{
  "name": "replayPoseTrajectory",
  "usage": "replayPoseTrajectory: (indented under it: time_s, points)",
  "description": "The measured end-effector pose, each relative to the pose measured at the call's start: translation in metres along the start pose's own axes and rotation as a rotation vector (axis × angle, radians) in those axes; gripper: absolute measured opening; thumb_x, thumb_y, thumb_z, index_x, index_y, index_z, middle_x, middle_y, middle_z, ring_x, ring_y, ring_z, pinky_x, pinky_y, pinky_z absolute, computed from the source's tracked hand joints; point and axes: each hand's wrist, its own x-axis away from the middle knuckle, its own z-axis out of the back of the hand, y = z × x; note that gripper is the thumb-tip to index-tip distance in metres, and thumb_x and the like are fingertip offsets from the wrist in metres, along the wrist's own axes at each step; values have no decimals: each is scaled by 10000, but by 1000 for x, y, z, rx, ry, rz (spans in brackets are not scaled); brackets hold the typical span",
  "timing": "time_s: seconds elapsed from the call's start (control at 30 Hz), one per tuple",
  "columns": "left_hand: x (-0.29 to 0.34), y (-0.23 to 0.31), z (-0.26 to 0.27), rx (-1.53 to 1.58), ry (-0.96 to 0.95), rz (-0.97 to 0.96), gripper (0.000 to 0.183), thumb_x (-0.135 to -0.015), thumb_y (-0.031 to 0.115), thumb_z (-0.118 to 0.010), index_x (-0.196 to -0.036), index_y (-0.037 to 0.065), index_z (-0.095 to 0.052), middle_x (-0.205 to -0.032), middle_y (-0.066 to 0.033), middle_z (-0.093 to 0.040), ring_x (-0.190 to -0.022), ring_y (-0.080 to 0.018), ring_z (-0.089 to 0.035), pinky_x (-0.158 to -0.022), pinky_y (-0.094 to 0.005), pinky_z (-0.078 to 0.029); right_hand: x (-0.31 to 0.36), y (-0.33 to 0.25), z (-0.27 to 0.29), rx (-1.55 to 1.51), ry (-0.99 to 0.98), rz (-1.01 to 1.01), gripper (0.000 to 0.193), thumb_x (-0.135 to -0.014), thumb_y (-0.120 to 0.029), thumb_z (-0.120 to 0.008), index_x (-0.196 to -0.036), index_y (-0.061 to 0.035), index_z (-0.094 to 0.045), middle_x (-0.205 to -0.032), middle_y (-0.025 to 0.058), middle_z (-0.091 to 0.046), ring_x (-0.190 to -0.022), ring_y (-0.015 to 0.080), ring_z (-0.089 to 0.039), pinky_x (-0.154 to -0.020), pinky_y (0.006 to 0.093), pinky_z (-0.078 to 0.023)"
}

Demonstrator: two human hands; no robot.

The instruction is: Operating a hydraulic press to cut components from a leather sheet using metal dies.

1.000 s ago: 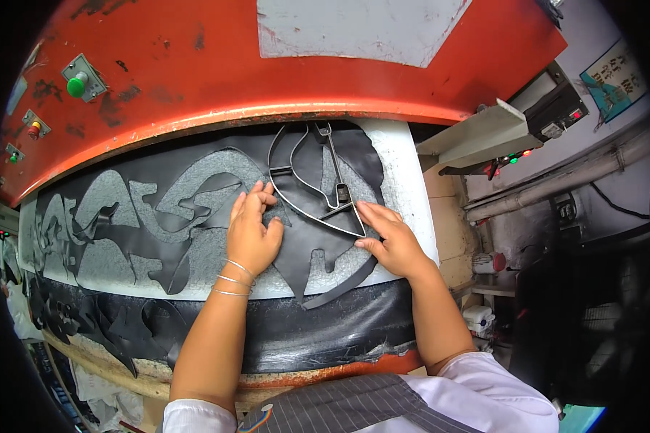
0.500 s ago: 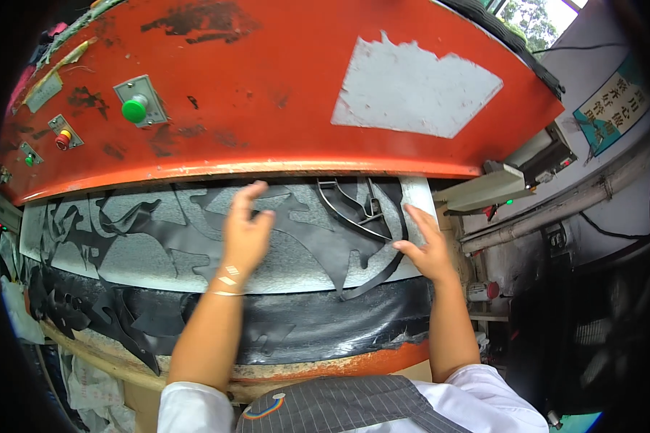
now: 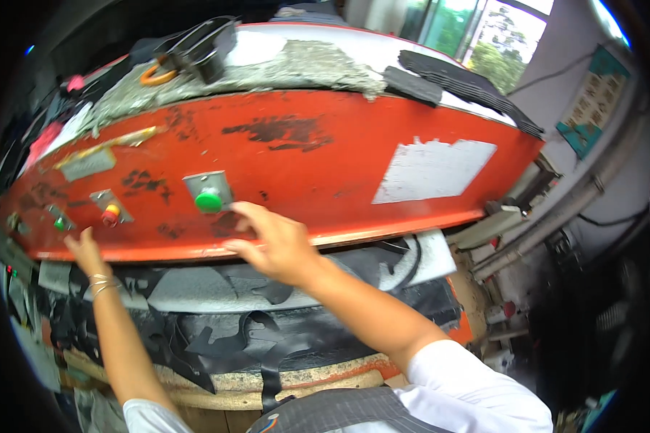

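My right hand (image 3: 276, 244) reaches to the large green push button (image 3: 209, 201) on the red machine front (image 3: 318, 173). Its fingers are spread, the index fingertip just right of the button; I cannot tell whether it touches. Farther left, my left hand (image 3: 89, 255) is raised close below a small green button (image 3: 59, 224), fingers apart and holding nothing. A red and yellow knob (image 3: 111, 214) sits between the two buttons. Beneath the red front lies a pale board (image 3: 195, 286) with dark cut sheet material (image 3: 271, 291) on it, partly hidden by the machine.
Loose dark cut pieces (image 3: 235, 339) lie along the black front ledge (image 3: 368, 314), one strip hanging over its edge. On top of the machine are a black metal holder (image 3: 202, 54), an orange ring (image 3: 157, 75) and grey cloth (image 3: 296, 68). Pipes (image 3: 549, 216) run along the right wall.
Both hands have left the board and moved left and up to the machine's buttons. The view has tilted up, showing the machine's top. Cut pieces now lie bunched on the front ledge.
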Motion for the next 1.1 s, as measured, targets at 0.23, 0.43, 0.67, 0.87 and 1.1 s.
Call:
replayPoseTrajectory:
  time_s: [0.23,0.43,0.67,0.87,1.1]
  points:
    - [-65,-9,89,46,-240,94,608,-941,141,-448,-1512,18,-280,-1562,-137,-304,-1416,-233,-311,-1136,-328,-227,-38,-18,-36,123,68,-91,313,-861,-201,-690,-1081,-79,-503,-722,50,-647,-624,286,-648,-527,393,-505]
    - [150,50,81,-315,-795,-88,369,-961,273,-528,-1164,-12,-642,-1115,-144,-665,-929,-237,-625,-866,-357,-485,72,-26,15,106,-478,-222,323,-865,-306,-679,-1030,-59,-551,-874,144,-634,-810,353,-638,-655,449,-504]
    - [381,169,87,-111,-1198,-206,107,-765,133,-685,-852,79,-717,-868,-105,-679,-819,-298,-648,-749,-374,-526,210,-85,91,50,-1038,-336,527,-773,-386,-743,-1132,-29,-597,-1016,130,-603,-1041,313,-567,-854,433,-484]
    - [426,161,75,-331,-1107,-335,88,-723,166,-709,-767,91,-705,-732,-79,-581,-716,-290,-567,-630,-397,-466,257,-92,88,236,-811,-399,430,-646,-187,-792,-998,-10,-619,-1001,141,-600,-996,307,-560,-838,394,-503]
    - [459,177,95,-317,-1071,-297,91,-683,160,-724,-724,80,-709,-689,-79,-580,-678,-289,-556,-626,-388,-454,273,-102,122,161,-936,-301,436,-707,-224,-769,-1081,-33,-651,-994,122,-646,-963,293,-597,-820,383,-513]
